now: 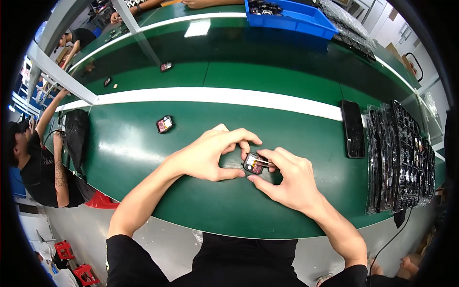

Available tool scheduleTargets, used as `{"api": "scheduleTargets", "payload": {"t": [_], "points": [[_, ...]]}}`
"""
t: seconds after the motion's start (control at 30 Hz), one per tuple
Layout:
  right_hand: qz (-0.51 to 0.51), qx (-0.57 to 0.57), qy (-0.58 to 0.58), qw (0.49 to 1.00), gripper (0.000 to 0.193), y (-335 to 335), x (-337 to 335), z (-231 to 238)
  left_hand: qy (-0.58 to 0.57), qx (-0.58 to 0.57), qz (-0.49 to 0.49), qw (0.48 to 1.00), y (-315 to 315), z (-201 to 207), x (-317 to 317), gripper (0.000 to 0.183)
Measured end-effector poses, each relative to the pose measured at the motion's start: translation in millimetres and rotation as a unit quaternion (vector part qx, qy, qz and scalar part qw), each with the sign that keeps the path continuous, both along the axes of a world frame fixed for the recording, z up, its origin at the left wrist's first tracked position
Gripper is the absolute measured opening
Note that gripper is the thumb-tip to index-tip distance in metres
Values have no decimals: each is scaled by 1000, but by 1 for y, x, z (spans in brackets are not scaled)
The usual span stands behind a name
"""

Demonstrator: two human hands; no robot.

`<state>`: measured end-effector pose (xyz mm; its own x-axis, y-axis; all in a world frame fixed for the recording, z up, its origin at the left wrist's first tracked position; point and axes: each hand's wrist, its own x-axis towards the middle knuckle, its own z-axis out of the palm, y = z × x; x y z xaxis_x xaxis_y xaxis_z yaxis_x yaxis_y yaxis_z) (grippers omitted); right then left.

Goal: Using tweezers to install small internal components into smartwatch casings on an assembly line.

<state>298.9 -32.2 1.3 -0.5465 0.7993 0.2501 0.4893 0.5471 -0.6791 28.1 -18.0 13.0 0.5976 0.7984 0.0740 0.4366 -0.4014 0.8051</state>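
Observation:
A small black square device (pixel 253 163) with a light, multicoloured inner face lies on the green bench in front of me. My left hand (pixel 213 152) curls around its left side, thumb and a bent finger against its edge. From the right, my right hand (pixel 292 179) grips thin metal tweezers (pixel 262 163), their tips over the device's face. Part of the tweezers is hidden by the fingers. Farther left, a similar device (pixel 165 124) sits alone on the bench.
Right of my hands lie a black phone (pixel 353 129) and stacked black plastic trays (pixel 401 158). Beyond the white ledge (pixel 215 95), two more small devices rest on a green surface, one here (pixel 166 66). A blue bin (pixel 291 21) stands at the back. A co-worker (pixel 40 162) sits left, beside a black bag (pixel 76 138).

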Motion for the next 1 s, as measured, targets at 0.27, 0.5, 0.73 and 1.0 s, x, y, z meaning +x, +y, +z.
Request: {"api": "scheduleTargets", "payload": {"t": [0.27,0.5,0.73,1.0], "points": [[-2,77,44,996,41,2,19,-2,-78,-63,49,994,5,17,5,53],[-62,162,16,985,42,-19,78,86,80,203,218,951,63,23,-62,46],[-310,220,-42,924,43,31,196,161,260,194,370,870,127,-26,-151,56],[-554,106,-187,804,46,116,381,161,224,244,330,884,160,-29,-152,35]]}}
